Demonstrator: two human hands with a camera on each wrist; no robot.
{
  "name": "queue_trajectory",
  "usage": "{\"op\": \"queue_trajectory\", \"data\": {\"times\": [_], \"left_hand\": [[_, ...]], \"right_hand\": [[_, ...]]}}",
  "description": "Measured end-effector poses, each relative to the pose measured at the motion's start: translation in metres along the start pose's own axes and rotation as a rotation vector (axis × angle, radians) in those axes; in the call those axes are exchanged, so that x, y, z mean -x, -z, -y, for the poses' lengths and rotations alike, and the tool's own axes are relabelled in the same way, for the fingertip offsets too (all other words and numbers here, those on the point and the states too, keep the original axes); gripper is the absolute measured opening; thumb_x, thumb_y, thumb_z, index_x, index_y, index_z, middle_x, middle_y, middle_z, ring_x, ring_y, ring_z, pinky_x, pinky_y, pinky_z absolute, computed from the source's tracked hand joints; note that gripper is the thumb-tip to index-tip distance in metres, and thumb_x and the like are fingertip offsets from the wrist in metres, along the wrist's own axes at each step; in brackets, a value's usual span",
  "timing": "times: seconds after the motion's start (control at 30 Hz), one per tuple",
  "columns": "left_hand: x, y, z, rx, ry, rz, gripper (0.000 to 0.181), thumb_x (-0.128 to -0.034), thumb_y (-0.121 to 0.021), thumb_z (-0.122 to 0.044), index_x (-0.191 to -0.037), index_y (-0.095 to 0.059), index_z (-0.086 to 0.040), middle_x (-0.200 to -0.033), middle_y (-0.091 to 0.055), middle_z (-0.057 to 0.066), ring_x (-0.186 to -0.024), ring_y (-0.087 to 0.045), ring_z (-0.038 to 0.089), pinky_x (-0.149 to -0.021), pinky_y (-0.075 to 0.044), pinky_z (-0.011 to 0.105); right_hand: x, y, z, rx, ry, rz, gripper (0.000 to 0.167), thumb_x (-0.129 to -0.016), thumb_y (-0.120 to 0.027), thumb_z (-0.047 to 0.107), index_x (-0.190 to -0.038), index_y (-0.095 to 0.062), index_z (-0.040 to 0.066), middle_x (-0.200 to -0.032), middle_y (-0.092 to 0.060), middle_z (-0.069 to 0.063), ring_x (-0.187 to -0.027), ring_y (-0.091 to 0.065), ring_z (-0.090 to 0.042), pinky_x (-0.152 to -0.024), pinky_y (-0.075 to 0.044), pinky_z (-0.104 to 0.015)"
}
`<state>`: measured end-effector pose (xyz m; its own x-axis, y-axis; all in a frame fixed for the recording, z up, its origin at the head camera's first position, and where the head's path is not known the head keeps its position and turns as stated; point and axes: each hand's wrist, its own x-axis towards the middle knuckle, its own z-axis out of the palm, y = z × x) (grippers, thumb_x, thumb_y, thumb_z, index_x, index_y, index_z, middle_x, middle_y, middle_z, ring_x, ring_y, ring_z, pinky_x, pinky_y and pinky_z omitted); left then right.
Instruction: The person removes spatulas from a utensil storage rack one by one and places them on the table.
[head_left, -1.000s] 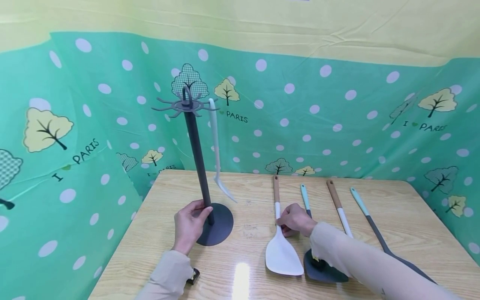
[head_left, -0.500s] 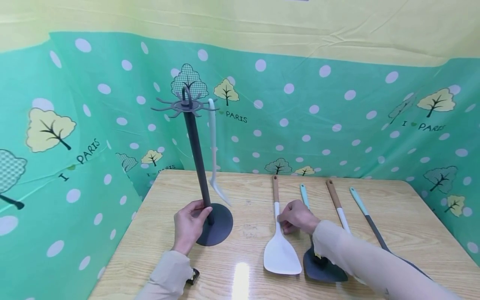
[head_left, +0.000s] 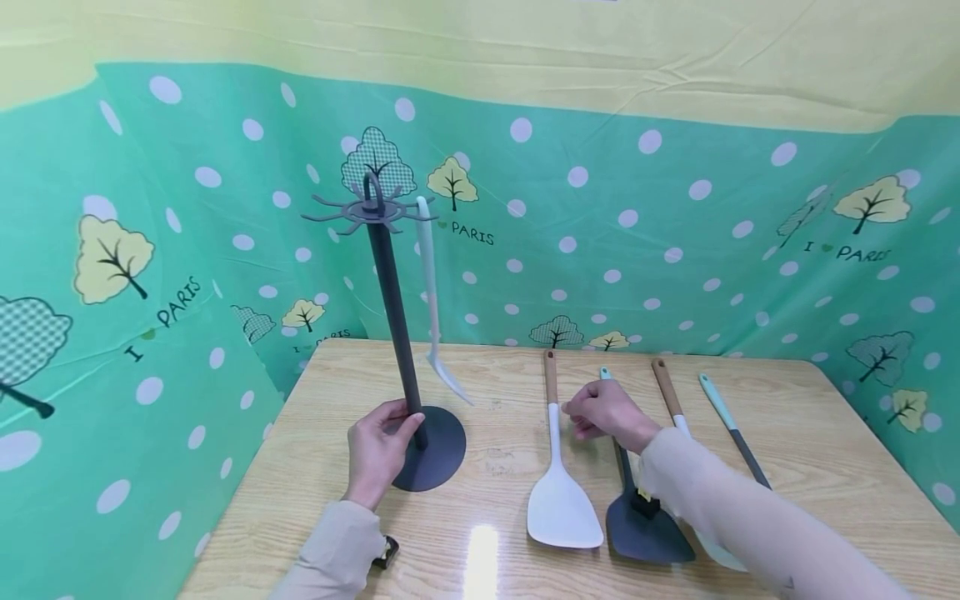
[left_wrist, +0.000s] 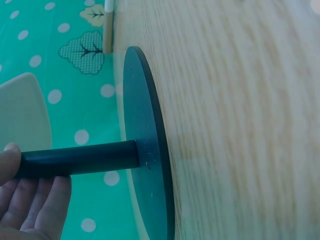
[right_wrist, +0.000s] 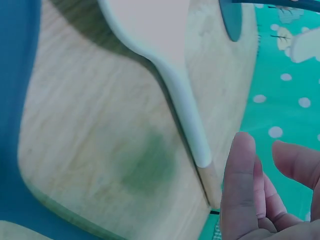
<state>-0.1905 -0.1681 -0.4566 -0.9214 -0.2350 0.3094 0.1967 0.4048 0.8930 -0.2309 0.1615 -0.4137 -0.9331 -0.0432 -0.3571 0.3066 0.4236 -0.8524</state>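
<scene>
My left hand grips the pole of a black utensil stand just above its round base, thumb on one side and fingers on the other. From one of the stand's hooks hangs a utensil with a pale turquoise handle and a light head. On the table lies a white spatula with a brown handle end. My right hand hovers just right of its shaft, holding nothing; the right wrist view shows thumb and fingertips apart. Below this hand lies a black spatula with a turquoise handle, partly covered.
Farther right lie a brown-handled white utensil and a turquoise-handled black one, both partly behind my right sleeve. The wooden table ends at a green dotted curtain.
The white spatula shifted slightly left, then my right hand let go of it and moved up and right. The hanging utensil swung left and back. My left hand stayed on the pole.
</scene>
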Motion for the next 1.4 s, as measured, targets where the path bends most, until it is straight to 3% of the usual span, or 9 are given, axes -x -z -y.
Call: {"op": "queue_trajectory", "data": {"times": [0.23, 0.63, 0.8, 1.0, 1.4], "left_hand": [[0.0, 0.0, 0.0, 0.002, 0.006, 0.002, 0.018, -0.0813, -0.077, -0.014, -0.099, -0.073, -0.01, -0.091, -0.072, 0.004, -0.085, -0.07, 0.017, -0.073, -0.057, 0.029], [0.0, 0.001, 0.001, 0.005, -0.012, -0.003, 0.017, -0.0814, -0.077, -0.013, -0.098, -0.073, -0.01, -0.09, -0.072, 0.003, -0.083, -0.07, 0.017, -0.072, -0.057, 0.026], [0.0, 0.0, 0.0, 0.007, -0.003, 0.007, 0.017, -0.0819, -0.077, -0.014, -0.099, -0.073, -0.01, -0.091, -0.072, 0.003, -0.085, -0.069, 0.018, -0.074, -0.057, 0.031], [0.0, -0.001, 0.0, 0.002, 0.002, 0.005, 0.018, -0.0821, -0.077, -0.014, -0.099, -0.073, -0.01, -0.091, -0.072, 0.004, -0.084, -0.069, 0.018, -0.075, -0.057, 0.034], [0.0, -0.001, 0.001, 0.011, -0.011, 0.008, 0.018, -0.082, -0.077, -0.014, -0.099, -0.073, -0.01, -0.091, -0.072, 0.004, -0.085, -0.07, 0.018, -0.075, -0.057, 0.033]], "right_hand": [[0.0, 0.006, 0.006, -0.035, 0.037, 0.008, 0.02, -0.092, -0.062, 0.014, -0.101, -0.059, -0.005, -0.105, -0.06, -0.021, -0.085, -0.066, -0.036, -0.073, -0.058, -0.041], [0.001, 0.001, 0.023, -0.098, 0.119, 0.044, 0.017, -0.092, -0.059, 0.01, -0.102, -0.059, -0.003, -0.108, -0.061, -0.022, -0.081, -0.065, -0.028, -0.076, -0.057, -0.042], [-0.003, -0.007, 0.034, -0.127, 0.169, 0.065, 0.019, -0.092, -0.06, 0.01, -0.102, -0.06, -0.006, -0.101, -0.062, -0.018, -0.079, -0.065, -0.027, -0.073, -0.058, -0.04], [-0.005, -0.019, 0.051, -0.132, 0.202, 0.061, 0.016, -0.092, -0.063, 0.014, -0.099, -0.062, 0.0, -0.1, -0.064, -0.014, -0.081, -0.067, -0.028, -0.074, -0.057, -0.041], [-0.006, -0.046, 0.079, -0.218, 0.322, 0.128, 0.017, -0.092, -0.064, 0.014, -0.101, -0.063, 0.0, -0.101, -0.064, -0.02, -0.081, -0.067, -0.028, -0.075, -0.058, -0.039]]}}
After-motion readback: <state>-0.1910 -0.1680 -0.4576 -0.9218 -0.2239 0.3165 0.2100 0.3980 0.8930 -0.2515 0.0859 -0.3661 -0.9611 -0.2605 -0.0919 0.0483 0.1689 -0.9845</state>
